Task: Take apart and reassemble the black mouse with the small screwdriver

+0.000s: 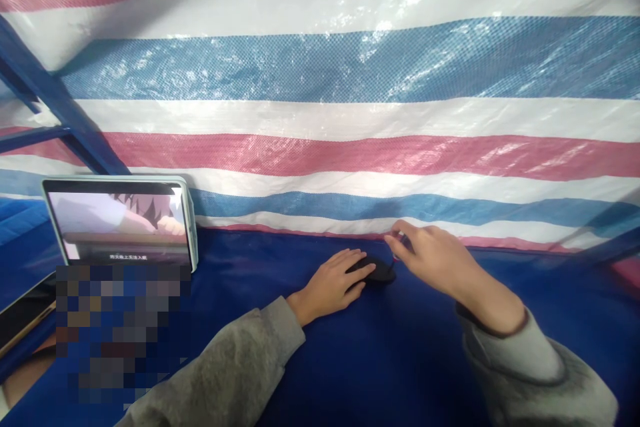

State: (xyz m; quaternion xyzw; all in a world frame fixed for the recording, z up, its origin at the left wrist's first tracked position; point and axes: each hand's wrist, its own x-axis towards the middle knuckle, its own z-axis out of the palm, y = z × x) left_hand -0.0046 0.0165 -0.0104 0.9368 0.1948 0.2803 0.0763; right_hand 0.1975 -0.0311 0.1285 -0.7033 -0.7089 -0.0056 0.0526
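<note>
Black oval piece under left hand; fine item pinched at right

Head view. The smooth, black, low oval piece, seemingly plastic and mouse-like (384,271), lies on the dark-blue, sheet-like surface (360,360) and serves as landmark. The bare left hand (334,282) lies over its left end, fingers spread, one finger across the top and the thumb by the near edge, apparently bracing it. The bare right hand (433,257) is just above and right of it, thumb and fingertips drawn together on a small, slim, dark-and-red item (395,259); its full form is hidden.

Handling, as judged: the black piece looks light, stiff and rather slippery on its glossy bed. Best hold: both long edges, fingers low. The slim item looks light and easily dropped; a fingertip pinch suits it.

Edges and room: behind the black piece, the striped red, white and blue woven-plastic sheet (340,153) hangs close, limiting reach that way. The blue surface extends toward the wearer and to its right. Well to its left stand a pale-cased rectangular tablet (123,227) and a pixelated patch (117,327), contents unreadable.
</note>
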